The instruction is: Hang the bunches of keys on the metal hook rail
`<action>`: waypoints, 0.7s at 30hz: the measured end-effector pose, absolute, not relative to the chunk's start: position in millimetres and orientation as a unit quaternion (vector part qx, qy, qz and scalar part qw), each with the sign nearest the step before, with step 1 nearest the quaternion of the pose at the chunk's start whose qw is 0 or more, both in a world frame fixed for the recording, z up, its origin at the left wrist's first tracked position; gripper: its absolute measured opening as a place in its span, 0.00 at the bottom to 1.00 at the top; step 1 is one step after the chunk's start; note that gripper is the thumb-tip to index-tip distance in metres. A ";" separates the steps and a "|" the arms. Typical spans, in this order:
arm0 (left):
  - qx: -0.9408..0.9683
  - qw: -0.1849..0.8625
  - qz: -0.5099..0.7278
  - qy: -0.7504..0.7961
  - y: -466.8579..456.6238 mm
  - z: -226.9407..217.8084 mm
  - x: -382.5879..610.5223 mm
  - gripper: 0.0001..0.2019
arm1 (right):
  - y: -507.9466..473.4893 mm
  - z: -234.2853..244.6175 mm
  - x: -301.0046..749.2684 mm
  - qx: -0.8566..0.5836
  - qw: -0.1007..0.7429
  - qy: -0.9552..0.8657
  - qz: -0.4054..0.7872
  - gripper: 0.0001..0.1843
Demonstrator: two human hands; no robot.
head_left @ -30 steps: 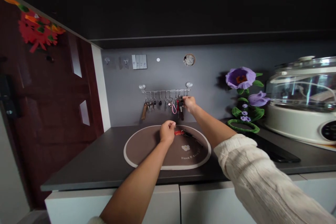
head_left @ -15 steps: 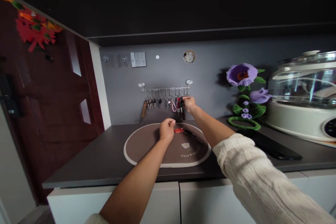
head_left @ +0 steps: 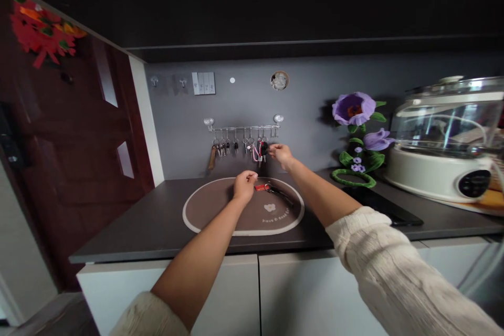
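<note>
My right hand [head_left: 281, 155] is beside the right end of the hook rail [head_left: 244, 128], just right of a black key fob [head_left: 264, 148]. Its fingers are slightly apart and nothing shows between them. From the rail hang several bunches of keys [head_left: 221, 148], a brown wooden-looking tag [head_left: 212, 158] and a pink loop strap [head_left: 256, 154]. Lower down, my left hand [head_left: 244, 186] hovers over the oval brown mat [head_left: 214, 212], thumb and fingers drawn together with nothing visible in them. Close to it on the mat lies a key ring with a red tag [head_left: 260, 187] and dark keys [head_left: 281, 194].
Purple fabric flowers [head_left: 354, 109] stand to the right, with a black flat object [head_left: 384, 205] before them. Beyond is a white appliance with a clear cover [head_left: 429, 173]. A dark shelf [head_left: 252, 16] overhangs the counter [head_left: 129, 220]. At left is a dark red door [head_left: 86, 168].
My right hand has come away from the black key fob, leaving a small gap between them. My left hand keeps nearly the same place over the mat. The whole view has shifted slightly.
</note>
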State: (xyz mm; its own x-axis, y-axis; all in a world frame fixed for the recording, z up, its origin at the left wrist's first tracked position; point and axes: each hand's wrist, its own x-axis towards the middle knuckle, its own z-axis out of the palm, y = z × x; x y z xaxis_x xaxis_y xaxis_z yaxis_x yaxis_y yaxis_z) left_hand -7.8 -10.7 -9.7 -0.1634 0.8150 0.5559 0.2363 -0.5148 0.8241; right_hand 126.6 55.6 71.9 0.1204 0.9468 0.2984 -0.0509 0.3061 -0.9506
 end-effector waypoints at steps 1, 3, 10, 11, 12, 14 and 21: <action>0.606 0.233 0.624 0.436 -11.4 -9.1 -7.9 0.04 | 49.7 70.3 128.4 -0.428 0.607 -0.529 0.410 0.04; 0.610 0.234 0.617 0.437 -13.7 -7.7 -7.9 0.04 | 36.4 66.7 131.6 -0.422 0.590 -0.541 0.426 0.03; 0.652 0.218 0.569 0.452 -20.3 -6.9 -9.6 0.05 | -1.1 43.2 140.2 -0.412 0.537 -0.589 0.441 0.02; 0.660 0.211 0.562 0.452 -20.6 -7.2 -10.2 0.05 | -3.3 37.9 141.7 -0.417 0.532 -0.598 0.431 0.02; 0.667 0.204 0.556 0.452 -20.9 -7.5 -10.7 0.05 | -4.9 32.3 143.3 -0.422 0.527 -0.607 0.420 0.02; 0.679 0.199 0.542 0.454 -21.2 -8.2 -11.4 0.05 | -6.4 20.9 146.9 -0.433 0.514 -0.624 0.399 0.02; 0.705 0.208 0.492 0.466 -19.8 -13.3 -11.6 0.06 | -2.1 -2.6 156.3 -0.473 0.427 -0.724 0.266 0.08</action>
